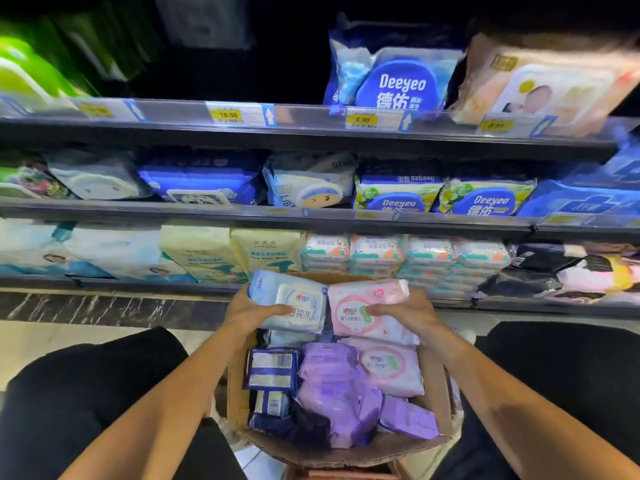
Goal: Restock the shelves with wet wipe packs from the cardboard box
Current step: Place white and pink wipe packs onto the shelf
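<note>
An open cardboard box [235, 379] sits between my knees, filled with wet wipe packs: a pink pack [388, 368], purple packs [339, 386] and dark blue packs [272, 370]. My left hand [249, 311] grips a light blue pack [291, 299] above the box's far end, thumb on top. My right hand [408, 315] grips a pink pack [367, 303] beside it, thumb on its lid. The two packs touch edge to edge. Shelves [311, 133] rise in front.
Three shelf levels hold wipe packs: Deeyeo blue packs [394, 81] up top, mixed blue and white packs in the middle, small stacked packs [405, 254] at the bottom. A dark gap [207, 64] shows on the top shelf, left of centre. Price tags line the rails.
</note>
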Motion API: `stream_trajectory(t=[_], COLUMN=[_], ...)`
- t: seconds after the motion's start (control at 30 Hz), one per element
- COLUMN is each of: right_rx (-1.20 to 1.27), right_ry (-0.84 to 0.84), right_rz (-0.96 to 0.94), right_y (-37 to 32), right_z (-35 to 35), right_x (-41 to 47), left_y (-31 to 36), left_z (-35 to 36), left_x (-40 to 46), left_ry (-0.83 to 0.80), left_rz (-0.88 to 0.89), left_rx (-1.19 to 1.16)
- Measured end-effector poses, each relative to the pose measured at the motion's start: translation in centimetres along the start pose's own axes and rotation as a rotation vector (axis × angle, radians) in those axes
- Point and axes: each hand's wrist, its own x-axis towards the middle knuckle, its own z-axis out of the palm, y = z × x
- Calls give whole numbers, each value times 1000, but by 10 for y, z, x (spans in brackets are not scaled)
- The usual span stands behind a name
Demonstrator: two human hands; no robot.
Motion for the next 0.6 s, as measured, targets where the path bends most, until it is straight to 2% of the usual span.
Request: stream_trajectory(t=[0.3, 0.6], right_rx=[65, 215], right_ry=[-16, -7], right_rz=[-278, -445], right_y=[-85, -156], right_z=[-49, -77], right_x=[-46, -109], left_y=[74, 138], left_z=[-52, -100], left_x=[-35, -89], left_ry=[-7, -45], left_rz=[262, 486], left_rx=[-122, -284])
